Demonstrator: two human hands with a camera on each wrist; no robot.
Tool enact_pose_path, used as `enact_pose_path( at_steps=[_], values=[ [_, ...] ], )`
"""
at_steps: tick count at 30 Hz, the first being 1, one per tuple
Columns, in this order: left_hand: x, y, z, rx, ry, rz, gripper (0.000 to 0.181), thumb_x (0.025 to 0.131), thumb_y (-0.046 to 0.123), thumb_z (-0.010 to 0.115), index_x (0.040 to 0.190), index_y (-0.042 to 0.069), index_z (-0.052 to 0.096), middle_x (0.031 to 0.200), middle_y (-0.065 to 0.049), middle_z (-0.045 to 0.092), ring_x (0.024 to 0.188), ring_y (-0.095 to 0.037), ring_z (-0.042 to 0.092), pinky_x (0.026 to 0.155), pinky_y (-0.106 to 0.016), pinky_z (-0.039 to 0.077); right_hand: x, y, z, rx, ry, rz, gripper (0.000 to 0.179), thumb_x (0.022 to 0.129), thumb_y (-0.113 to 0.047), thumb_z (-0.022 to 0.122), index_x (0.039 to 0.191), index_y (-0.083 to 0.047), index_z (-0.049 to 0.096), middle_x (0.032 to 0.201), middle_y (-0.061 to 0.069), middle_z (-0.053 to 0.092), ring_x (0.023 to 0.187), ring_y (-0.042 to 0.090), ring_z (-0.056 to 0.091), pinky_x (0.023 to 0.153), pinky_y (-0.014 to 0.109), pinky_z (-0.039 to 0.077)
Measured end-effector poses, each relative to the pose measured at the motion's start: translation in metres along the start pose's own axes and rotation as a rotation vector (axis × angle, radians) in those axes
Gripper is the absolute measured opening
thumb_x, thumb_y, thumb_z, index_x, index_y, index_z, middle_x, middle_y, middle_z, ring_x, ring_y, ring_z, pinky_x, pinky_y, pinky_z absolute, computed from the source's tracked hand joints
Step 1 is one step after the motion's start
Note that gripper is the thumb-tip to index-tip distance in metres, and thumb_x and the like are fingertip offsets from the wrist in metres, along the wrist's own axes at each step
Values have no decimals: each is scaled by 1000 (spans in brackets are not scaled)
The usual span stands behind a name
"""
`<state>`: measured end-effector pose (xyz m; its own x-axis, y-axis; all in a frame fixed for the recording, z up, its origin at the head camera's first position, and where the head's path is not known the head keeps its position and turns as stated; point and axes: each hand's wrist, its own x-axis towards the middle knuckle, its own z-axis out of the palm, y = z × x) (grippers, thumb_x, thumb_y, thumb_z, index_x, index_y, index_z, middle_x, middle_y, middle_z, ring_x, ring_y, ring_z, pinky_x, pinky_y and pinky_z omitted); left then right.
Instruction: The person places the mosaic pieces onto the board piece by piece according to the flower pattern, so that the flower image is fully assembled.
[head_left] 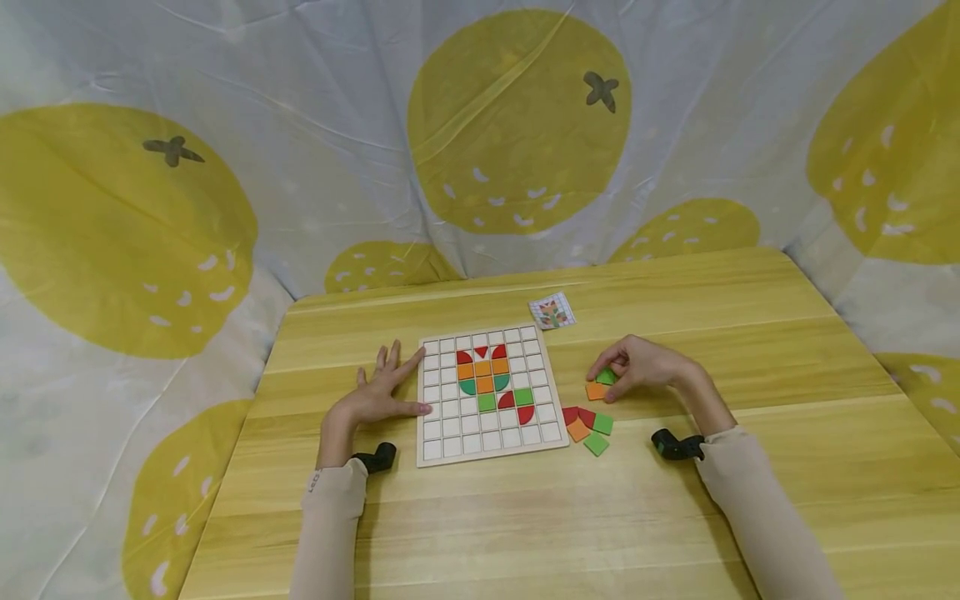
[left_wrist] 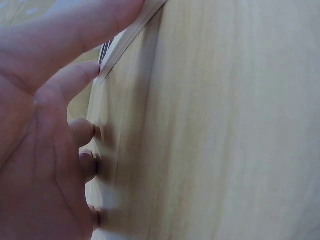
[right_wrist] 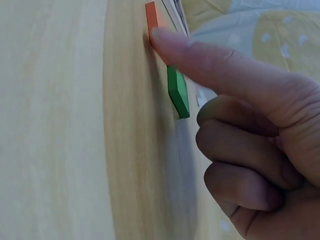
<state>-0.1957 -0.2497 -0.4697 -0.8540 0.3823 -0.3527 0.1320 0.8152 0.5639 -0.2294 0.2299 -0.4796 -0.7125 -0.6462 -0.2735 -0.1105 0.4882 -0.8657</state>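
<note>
Board of pale wood with white squares: it is lying on the yellow wooden table between your hands, with red, orange and green tiles sitting in it.
Left hand: you are holding your fingers apart, and your thumb is touching the board's left edge.
Right hand: your thumb and pointer finger are pinching an orange square tile.
Green flat tile: it is lying right by the orange one.
Loose tiles: they are lying near the board's right edge.
Small picture card: it is lying by the far right corner.
</note>
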Motion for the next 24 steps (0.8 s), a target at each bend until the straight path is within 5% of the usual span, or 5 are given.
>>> enact_pose_path(
  at_steps=[10, 24],
  values=[
    [0, -1, 0, -1, -1, 9, 103, 92, 48, 76, 168, 23, 11, 171, -20, -24, 156, -46, -27, 115, -77, -20, 5, -5, 7, -3, 9, -19, 30, 78, 0, 87, 105, 3, 76, 62, -2, 37, 56, 5, 31, 55, 19, 29],
    [1, -2, 1, -4, -1, 19, 104, 92, 48, 76, 168, 23, 11, 171, -21, -24, 156, -46, -27, 115, -78, -21, 20, -24, 27, -71, 130, -34, 24, 84, -14, 86, 108, -10, 80, 64, -4, 35, 58, 9, 29, 57, 23, 32]
  ],
)
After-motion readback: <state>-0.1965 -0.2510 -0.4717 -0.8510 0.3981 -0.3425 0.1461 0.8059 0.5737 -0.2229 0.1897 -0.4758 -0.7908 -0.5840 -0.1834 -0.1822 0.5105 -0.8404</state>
